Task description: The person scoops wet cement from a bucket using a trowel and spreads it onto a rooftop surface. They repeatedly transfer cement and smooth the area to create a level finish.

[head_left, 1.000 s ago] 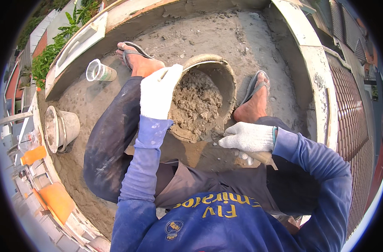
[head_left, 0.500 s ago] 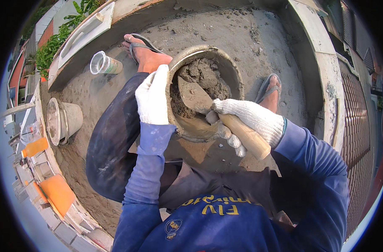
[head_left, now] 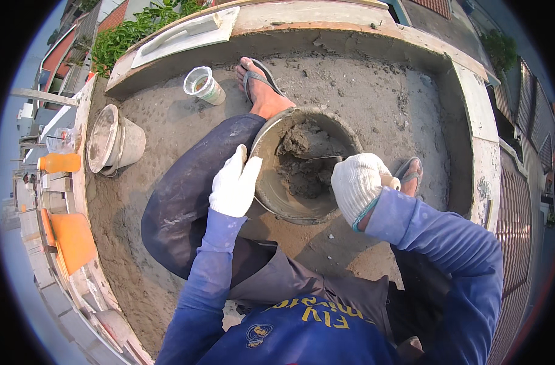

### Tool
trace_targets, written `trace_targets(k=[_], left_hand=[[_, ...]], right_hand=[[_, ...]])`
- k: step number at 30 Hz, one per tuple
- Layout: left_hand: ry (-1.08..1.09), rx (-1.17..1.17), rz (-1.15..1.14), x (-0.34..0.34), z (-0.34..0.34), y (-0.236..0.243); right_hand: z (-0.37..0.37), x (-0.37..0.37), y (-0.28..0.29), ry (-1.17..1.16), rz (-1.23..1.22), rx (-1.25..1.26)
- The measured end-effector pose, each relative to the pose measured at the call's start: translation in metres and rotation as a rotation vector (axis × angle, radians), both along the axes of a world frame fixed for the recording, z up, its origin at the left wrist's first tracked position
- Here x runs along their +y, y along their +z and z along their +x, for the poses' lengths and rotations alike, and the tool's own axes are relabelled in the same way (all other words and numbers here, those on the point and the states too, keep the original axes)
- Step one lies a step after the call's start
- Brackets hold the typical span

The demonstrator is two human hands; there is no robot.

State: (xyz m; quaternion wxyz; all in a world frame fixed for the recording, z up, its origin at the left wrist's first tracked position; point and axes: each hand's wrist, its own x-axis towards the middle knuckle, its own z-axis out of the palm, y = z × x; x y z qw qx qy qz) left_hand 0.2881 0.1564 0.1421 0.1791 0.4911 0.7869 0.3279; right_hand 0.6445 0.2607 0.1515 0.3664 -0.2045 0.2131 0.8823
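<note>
A round bucket (head_left: 271,198) of wet grey mortar (head_left: 305,146) stands between my legs. My right hand (head_left: 359,185), in a white knit glove, is closed around a trowel (head_left: 390,181) at the bucket's right rim. The wooden handle end pokes out of the fist, and the blade, seen nearly edge-on, reaches over the mortar. My left hand (head_left: 233,184), gloved too, is at the left rim with thumb and fingers apart. Its thumb side lies close to the rim; whether it touches I cannot tell.
A clear plastic cup (head_left: 204,86) stands beyond my left foot. To the left are a mortar-stained pail (head_left: 128,143), an orange bottle (head_left: 59,163) and an orange plastic piece (head_left: 73,242). A white float (head_left: 189,33) lies on the far low wall (head_left: 314,18). Another wall (head_left: 479,115) edges the right.
My right hand has turned over with the trowel, its blade now nearly edge-on. My left hand's fingers have spread from their hold on the rim. The view has shifted.
</note>
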Motion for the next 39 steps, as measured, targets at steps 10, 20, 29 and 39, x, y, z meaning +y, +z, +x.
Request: trace_targets(k=[10, 20, 29, 39], left_hand=[[0.108, 0.591, -0.468, 0.136, -0.178, 0.037], [0.002, 0.533, -0.32, 0.152, -0.208, 0.015], [-0.557, 0.823, 0.268, 0.1, -0.113, 0.179], [-0.957, 0.921, 0.248, 0.088, -0.01, 0.199]], right_hand=[[-0.057, 0.038, 0.137, -0.828, -1.937, 1.935], [0.082, 0.005, 0.158, -1.094, -1.826, 2.329], [0.155, -0.004, 0.134, -1.348, -1.648, 2.388], [0.167, -0.004, 0.132, -1.411, -1.687, 2.378]])
